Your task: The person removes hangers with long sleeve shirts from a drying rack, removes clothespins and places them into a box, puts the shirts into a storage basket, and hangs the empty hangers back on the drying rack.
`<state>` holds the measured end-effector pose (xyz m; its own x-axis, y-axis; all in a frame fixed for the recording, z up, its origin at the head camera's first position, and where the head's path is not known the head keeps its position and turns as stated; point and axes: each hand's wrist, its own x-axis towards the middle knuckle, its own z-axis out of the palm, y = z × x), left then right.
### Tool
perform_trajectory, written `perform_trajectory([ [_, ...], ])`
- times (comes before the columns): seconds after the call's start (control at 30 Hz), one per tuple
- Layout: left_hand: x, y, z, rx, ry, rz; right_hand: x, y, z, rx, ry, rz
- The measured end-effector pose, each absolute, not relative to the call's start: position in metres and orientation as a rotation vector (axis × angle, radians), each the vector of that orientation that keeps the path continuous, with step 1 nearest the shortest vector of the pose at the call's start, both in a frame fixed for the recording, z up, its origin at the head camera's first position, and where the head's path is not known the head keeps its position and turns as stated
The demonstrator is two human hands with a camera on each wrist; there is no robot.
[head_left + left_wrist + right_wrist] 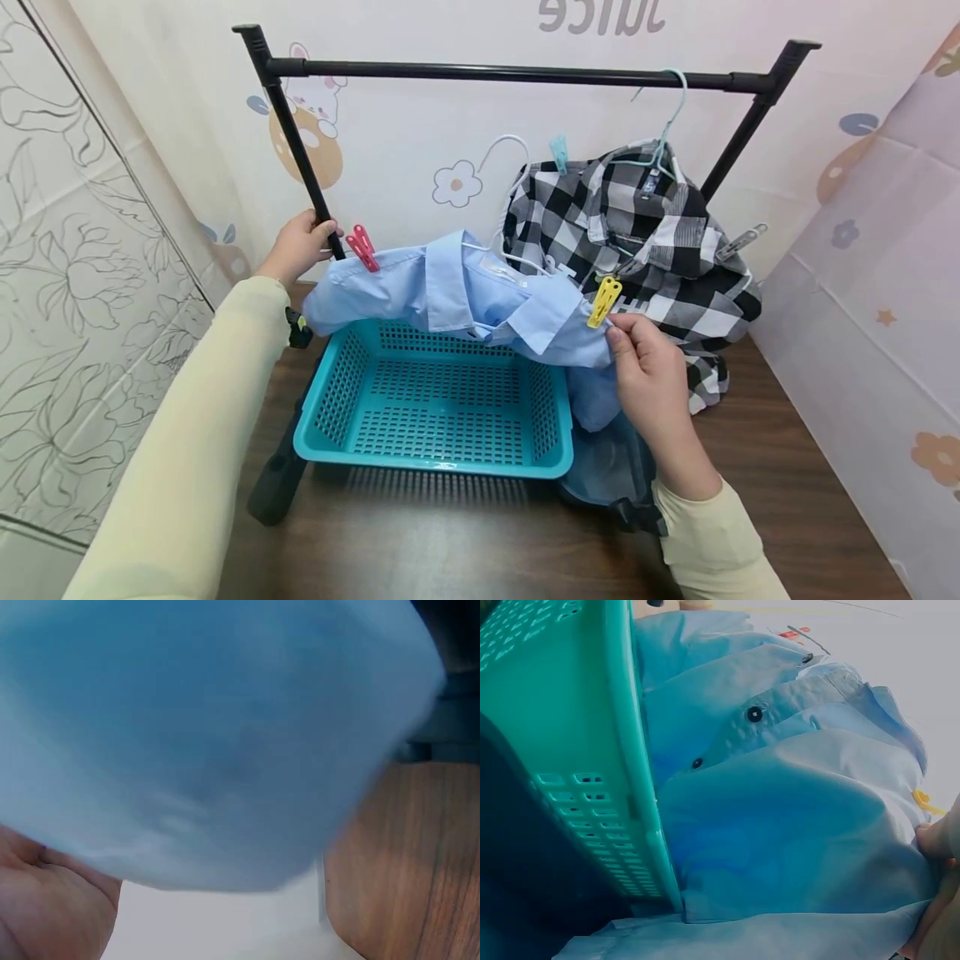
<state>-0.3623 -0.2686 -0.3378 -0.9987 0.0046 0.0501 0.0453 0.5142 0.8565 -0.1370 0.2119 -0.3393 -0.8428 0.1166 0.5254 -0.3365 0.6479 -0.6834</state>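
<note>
A light blue shirt (405,287) on a white hanger (501,225) lies across the back of a teal basket (435,468); the hanger's hook stands below the rail. A red clothespin (362,248) clips one shoulder, a yellow clothespin (603,302) the other. With thumb and fingers my right hand (654,379) pinches the shirt beside the yellow clothespin. My left hand (298,246) grips the rack's left black post (296,142), just above the red-pinned shoulder. In the left wrist view, blurred blue cloth (225,750) covers much of the scene. Dark buttons show on the shirt front (780,705) in the right wrist view.
A black-and-white checked shirt (630,217) hangs by a light blue hanger (675,108) from the rack's rail (480,73), with a blue clothespin (559,155) and a grey clothespin (741,240) on it. The rack's black foot (273,487) sits left of the basket on the brown table (420,542).
</note>
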Motion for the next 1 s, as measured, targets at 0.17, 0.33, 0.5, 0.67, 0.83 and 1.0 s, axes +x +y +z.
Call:
perform_trajectory([
  [0.17, -0.359, -0.269, -0.333, -0.017, -2.756, -1.425, -0.137, 0.211, -0.340, 0.190, -2.324, 1.133],
  [0.33, -0.349, -0.272, -0.322, 0.020, -2.856, -1.289, -0.138, 0.209, -0.341, 0.201, -2.317, 1.142],
  [0.5, -0.328, -0.273, -0.308, 0.063, -2.843, -1.268, -0.138, 0.208, -0.341, 0.218, -2.314, 1.141],
  [0.67, -0.301, -0.274, -0.294, 0.065, -2.803, -1.235, -0.138, 0.208, -0.341, 0.212, -2.320, 1.121],
  [0.83, -0.275, -0.271, -0.286, -0.024, -2.727, -1.353, -0.138, 0.210, -0.341, 0.205, -2.327, 1.117],
  [1.0, -0.246, -0.264, -0.283, -0.226, -2.672, -1.498, -0.137, 0.212, -0.340, 0.194, -2.341, 1.117],
])
